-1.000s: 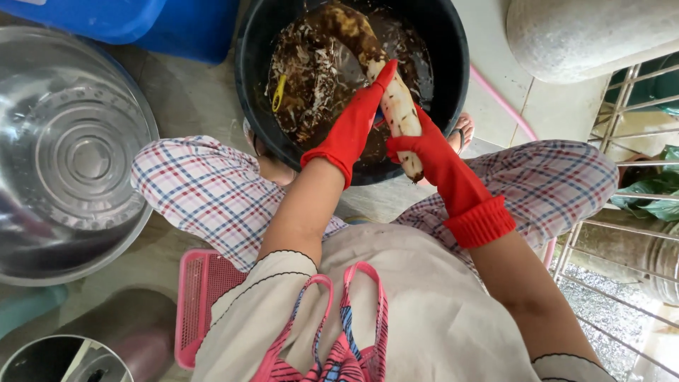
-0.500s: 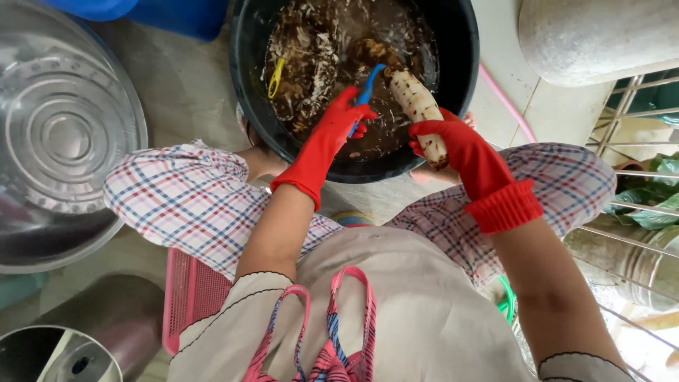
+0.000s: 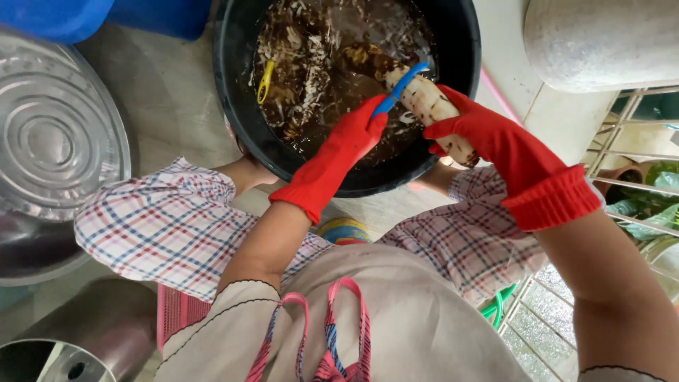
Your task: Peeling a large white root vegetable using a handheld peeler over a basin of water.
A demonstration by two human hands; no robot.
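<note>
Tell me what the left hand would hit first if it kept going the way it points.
Probably the pale root: the left hand points its blue peeler up-right at it, over the black tub; depth unclear.

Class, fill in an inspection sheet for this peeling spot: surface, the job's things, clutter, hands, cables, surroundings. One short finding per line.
Surface: pale tiled floor, partly wet-looking.
Job's things: black tub of brown water and floating peelings; pale, partly peeled root held over it; blue peeler laid against the root.
Clutter: yellow peeler floating in the tub; large steel basin; pink mesh basket.
Hands: left hand, red-gloved, grips the blue peeler; right hand, red-gloved, grips the root.
Cables: pink hose beside the tub; green hose lower right.
Surroundings: metal railing, green leaves, blue container.
</note>
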